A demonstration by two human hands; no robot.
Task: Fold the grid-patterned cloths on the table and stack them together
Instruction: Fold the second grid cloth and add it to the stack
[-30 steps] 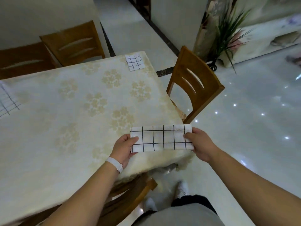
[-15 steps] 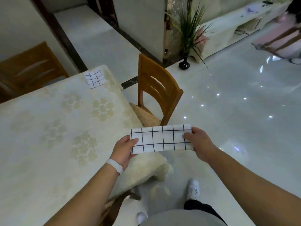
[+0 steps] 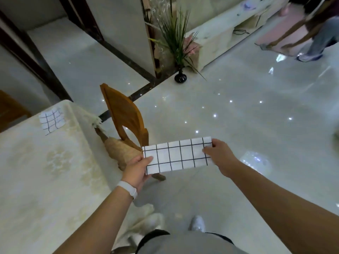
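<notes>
A person stands at the near right corner of the counter [image 3: 45, 180], holding a folded grid-patterned cloth [image 3: 177, 155] stretched out as a long strip between both hands. The strip is in the air over the shiny floor [image 3: 238, 110], just right of the counter's edge and in front of a wooden chair [image 3: 126, 116]. The left hand [image 3: 136, 168], with a white wristband [image 3: 127, 189] on it, pinches the strip's left end, its fingers [image 3: 146, 159] clamped with the thumb on top. The right hand [image 3: 220, 156] pinches the right end the same way. The cloth is white with thin black lines, two rows of squares showing. A second grid cloth [image 3: 52, 121], folded small, lies at the far corner of the counter on the cream flowered covering, well apart from the held one. On the far floor a dark vase [image 3: 180, 77] holds long green leaves, and another person's legs [image 3: 315, 43] show at the far right.
</notes>
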